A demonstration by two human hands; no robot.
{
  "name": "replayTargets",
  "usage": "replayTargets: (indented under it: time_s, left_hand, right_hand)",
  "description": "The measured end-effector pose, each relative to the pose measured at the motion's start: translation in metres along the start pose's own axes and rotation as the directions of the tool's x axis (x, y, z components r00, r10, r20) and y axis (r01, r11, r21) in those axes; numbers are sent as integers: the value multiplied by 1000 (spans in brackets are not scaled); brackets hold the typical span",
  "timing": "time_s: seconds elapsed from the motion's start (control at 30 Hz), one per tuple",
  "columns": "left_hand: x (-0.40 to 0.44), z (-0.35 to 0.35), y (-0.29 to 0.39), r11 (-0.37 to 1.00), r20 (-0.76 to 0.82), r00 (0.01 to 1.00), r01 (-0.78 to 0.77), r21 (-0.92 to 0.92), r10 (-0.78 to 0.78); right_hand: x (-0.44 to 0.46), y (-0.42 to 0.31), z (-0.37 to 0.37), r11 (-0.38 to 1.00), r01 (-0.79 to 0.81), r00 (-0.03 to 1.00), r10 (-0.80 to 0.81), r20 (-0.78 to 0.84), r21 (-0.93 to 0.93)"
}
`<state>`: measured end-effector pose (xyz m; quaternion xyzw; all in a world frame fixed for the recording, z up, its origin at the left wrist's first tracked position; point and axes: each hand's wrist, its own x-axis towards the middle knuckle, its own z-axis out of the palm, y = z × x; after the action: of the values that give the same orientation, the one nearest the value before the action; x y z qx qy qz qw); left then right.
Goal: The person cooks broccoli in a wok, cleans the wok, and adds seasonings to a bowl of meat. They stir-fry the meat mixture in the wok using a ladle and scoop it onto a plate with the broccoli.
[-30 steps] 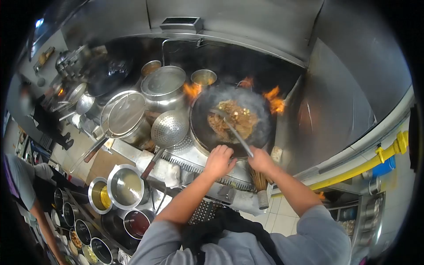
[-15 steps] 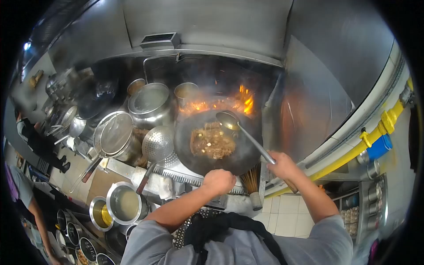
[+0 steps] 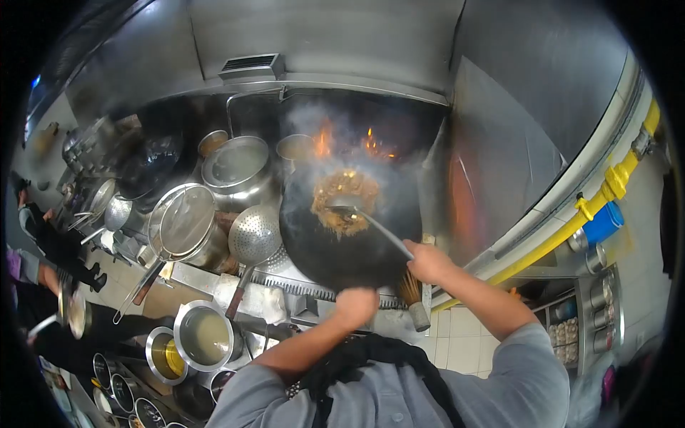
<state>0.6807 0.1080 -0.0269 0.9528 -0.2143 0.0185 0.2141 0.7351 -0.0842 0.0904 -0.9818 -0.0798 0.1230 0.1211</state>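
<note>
A large black wok [image 3: 349, 260] sits over the burner, with smoke rising and flames behind its far rim. Browned food [image 3: 346, 196] lies in its upper part. My right hand [image 3: 428, 262] is wrapped round the handle of a metal ladle [image 3: 378, 227], whose bowl rests in the food. At the wok's near rim, my left hand [image 3: 357, 307] is closed in a fist; what it grips there is hidden. A bamboo brush [image 3: 415, 303] stands just right of the wok, below my right hand.
Left of the wok are a perforated skimmer [image 3: 255, 235], a lidded pot [image 3: 235, 162] and a mesh strainer [image 3: 187, 220]. A bowl of pale liquid [image 3: 207, 337] stands nearer. Two other people are at the far left. A yellow pipe [image 3: 542, 246] runs along the right.
The ladle has come down from above the wok's right side into the food. The wok's near side has lifted and the food sits farther up. A person at left now holds a pan.
</note>
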Motion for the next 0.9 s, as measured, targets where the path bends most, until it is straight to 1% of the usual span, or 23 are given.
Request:
replayTargets:
  time_s: [0.03,0.07,0.1,0.13,0.2,0.23,0.3,0.33,0.37,0.4,0.43,0.47,0.53,0.57,0.6,0.63,0.67,0.7,0.73,0.77,0.83,0.87,0.9]
  left_hand:
    - [-15,1,4,1000,84,996,18,-24,-16]
    - [-22,-1,6,998,166,986,35,-44,-27]
    - [-21,-16,8,999,85,996,-33,-1,33]
    - [-9,-22,1,997,-17,998,-61,55,62]
    - [29,-21,-23,998,43,999,-10,59,8]
    - [41,-23,-32,997,45,999,-11,70,8]
    - [54,-22,-44,997,115,993,1,72,-9]
    - [59,-19,-47,997,138,990,7,82,-19]
    - [59,-18,-48,997,137,991,2,78,-13]
    - [60,-17,-49,996,147,989,10,92,-24]
    - [63,-17,-51,994,158,987,15,111,-33]
    - [69,-16,-55,993,158,987,6,116,-24]
    - [77,-5,-60,992,177,981,65,110,-84]
    - [77,3,-64,996,141,989,21,89,-33]
    - [70,2,-58,996,147,988,28,82,-40]
    - [64,-10,-48,997,158,987,14,72,-25]
    - [62,-25,-40,998,161,987,-4,66,-7]
    - [59,-37,-33,998,187,982,2,70,-15]
    - [61,-36,-33,997,190,982,4,74,-18]
    - [62,-31,-35,997,202,978,38,69,-51]
    - [71,-24,-40,994,193,977,75,77,-89]
    - [76,-18,-43,993,181,978,86,86,-100]
    - [77,-11,-44,991,176,978,98,89,-113]
  right_hand:
    - [-8,1,-8,1000,3,1000,-3,1,-2]
    - [-22,6,-24,996,66,997,-63,-51,52]
    - [-34,11,-34,986,129,988,-118,-103,104]
    - [-37,15,-38,986,126,988,-115,-99,106]
    - [-36,18,-54,987,27,1000,-24,-17,159]
    - [-31,-1,-64,969,-130,991,121,55,209]
    - [16,25,-19,992,12,967,21,-254,128]
    - [42,33,7,976,10,955,56,-292,219]
    - [101,92,86,991,125,869,-131,-477,-44]
    - [85,49,70,920,-82,938,201,-281,384]
    - [70,27,64,691,-185,958,286,-29,698]
    - [64,22,71,604,-204,959,281,33,771]
    - [32,25,59,711,-180,982,169,84,680]
    - [9,26,49,708,-192,980,176,93,680]
    - [-14,26,38,882,-40,995,79,-64,470]
    - [-28,25,25,973,109,978,-69,-195,203]
    - [-35,23,11,973,122,976,-81,-200,198]
    - [-42,21,-1,971,157,979,-129,-158,178]
    - [-48,22,-4,968,185,980,-168,-109,168]
    - [-45,20,1,967,184,980,-168,-104,177]
    - [-13,9,10,995,89,995,-88,-40,38]
    - [12,9,31,995,96,994,-95,-48,38]
    - [41,14,60,999,46,993,-46,-112,3]
